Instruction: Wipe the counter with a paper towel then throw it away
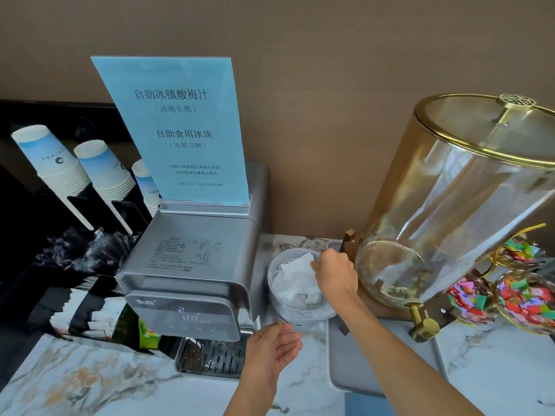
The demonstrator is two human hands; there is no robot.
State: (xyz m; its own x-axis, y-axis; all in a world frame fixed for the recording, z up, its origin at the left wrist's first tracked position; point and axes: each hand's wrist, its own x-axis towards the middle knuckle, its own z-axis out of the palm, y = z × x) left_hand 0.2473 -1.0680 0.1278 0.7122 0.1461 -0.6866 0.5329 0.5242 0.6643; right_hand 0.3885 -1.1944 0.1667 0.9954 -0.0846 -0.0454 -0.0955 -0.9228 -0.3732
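A crumpled white paper towel (298, 277) is seen inside a small round bin (295, 310) on the marble counter (90, 376), between a grey water dispenser (192, 265) and a glass drink dispenser (450, 205). Its upper edge is pinched by the fingers of the right hand (335, 273) over the bin's rim. The left hand (270, 349) is held open, palm up, fingers loosely spread, just before the bin. Paper cup stacks (60, 169) are ranged at far left.

A plain brown wall (330, 70) fills the far side. A black panel (45, 115) stands at far left. Soft even light falls on the marble-patterned surface (90, 379) nearby.
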